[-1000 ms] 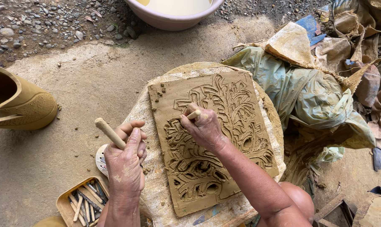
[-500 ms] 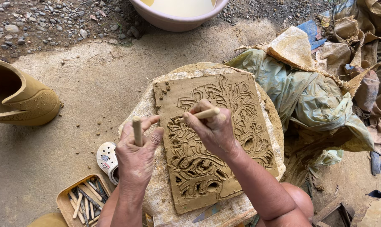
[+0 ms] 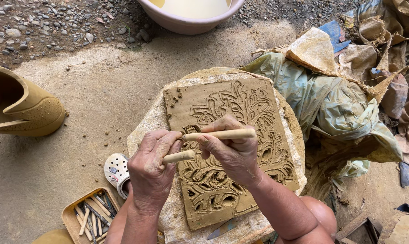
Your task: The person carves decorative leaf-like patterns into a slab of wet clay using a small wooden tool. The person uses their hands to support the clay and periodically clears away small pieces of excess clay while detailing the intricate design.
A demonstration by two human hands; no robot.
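The right hand point(image 3: 234, 151) fingers grip a wooden carving tool point(image 3: 220, 134); the left hand point(image 3: 151, 165) fingers clasp a second wooden stick point(image 3: 179, 156), both over the carved clay slab point(image 3: 258, 108).

Bare packed-earth floor point(image 3: 91, 104) fills the middle, under soft, even daylight. At 11 o'clock lies a band of grey gravel point(image 3: 46, 22). At 3 o'clock, crumpled plastic sheeting point(image 3: 331, 104) and mud-stained rags point(image 3: 394, 54) are heaped together on the ground.

Soft even daylight, sharp focus
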